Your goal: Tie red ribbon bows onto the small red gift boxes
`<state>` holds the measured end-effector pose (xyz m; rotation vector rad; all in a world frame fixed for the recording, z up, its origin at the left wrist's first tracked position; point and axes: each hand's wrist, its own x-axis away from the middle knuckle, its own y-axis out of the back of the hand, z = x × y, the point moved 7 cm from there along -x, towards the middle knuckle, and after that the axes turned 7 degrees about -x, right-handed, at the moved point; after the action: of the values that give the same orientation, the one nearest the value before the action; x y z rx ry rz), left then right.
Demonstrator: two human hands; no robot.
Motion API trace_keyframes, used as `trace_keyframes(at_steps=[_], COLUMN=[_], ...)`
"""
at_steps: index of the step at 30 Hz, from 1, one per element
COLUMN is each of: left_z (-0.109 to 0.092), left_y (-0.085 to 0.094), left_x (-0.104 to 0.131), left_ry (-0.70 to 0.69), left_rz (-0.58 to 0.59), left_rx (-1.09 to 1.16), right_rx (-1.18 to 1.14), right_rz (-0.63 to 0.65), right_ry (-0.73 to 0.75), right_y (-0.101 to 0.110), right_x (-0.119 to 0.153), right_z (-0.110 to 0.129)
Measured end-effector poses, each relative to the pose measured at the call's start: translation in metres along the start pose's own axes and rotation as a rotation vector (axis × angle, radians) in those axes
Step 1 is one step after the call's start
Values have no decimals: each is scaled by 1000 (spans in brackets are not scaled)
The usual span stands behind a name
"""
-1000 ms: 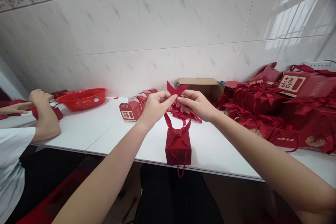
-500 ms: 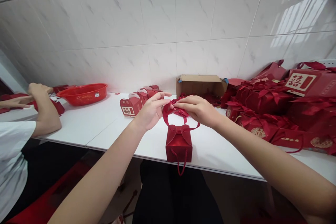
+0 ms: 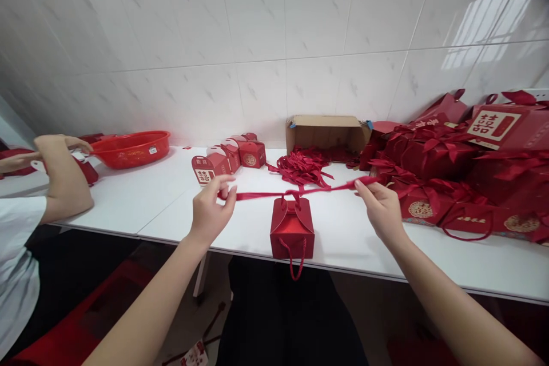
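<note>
Left of the upright rope-handled gift box (image 3: 292, 231), the left hand (image 3: 211, 211) pinches one end of a red ribbon (image 3: 255, 195) — stretched over the box's top — and right of it, the right hand (image 3: 384, 206) clamps the other. Uneven pulling could tip the box.

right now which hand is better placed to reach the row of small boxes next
Left, likely: the left hand is near the row of boxes; the right hand is across the red box. Both hold the ribbon.

Red basin (image 3: 126, 155) (white label (image 3: 152, 150) on its side); marbled tiles (image 3: 253, 11) behind.
</note>
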<state>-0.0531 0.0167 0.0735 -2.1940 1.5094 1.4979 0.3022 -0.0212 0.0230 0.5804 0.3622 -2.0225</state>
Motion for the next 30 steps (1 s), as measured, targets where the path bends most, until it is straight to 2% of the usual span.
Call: trace_keyframes(at_steps=[3, 5, 8, 10, 12, 14, 17, 20, 22, 25, 28, 30], left_z=[42, 62, 63, 49, 35, 22, 5, -6, -8, -4, 1, -1], left_y=[-2, -10, -25, -33, -42, -57, -82, -97, -101, -106, -108, -110], left_x=[34, 52, 64, 61, 55, 50, 50, 51, 52, 56, 60, 63], left_ry=[94, 145, 77, 0, 15, 110, 243, 276, 288, 348, 419, 429], left_rz=[97, 194, 307, 300, 282, 336, 488, 563, 578, 592, 608, 667], left_rx=[-20, -24, -40, -43, 18, 157, 353, 419, 431, 419, 380, 363], right_rx=[238, 324, 333, 315, 291, 239, 157, 117, 123, 192, 295, 332], right_rz=[-54, -22, 28, -32, -42, 110, 393, 517, 516, 527, 619, 657], right_ry=[-108, -214, -232, -129, -28, -9, -144, -299, -367, -429, -411, -384], right_y=[39, 52, 52, 44, 26, -7, -58, -88, -93, -90, -87, -85], right_x=[19, 30, 33, 28, 21, 17, 24, 37, 40, 41, 40, 39], right_z=[-38, -62, -74, -62, -44, -29, -22, -27, -31, -33, -27, -24])
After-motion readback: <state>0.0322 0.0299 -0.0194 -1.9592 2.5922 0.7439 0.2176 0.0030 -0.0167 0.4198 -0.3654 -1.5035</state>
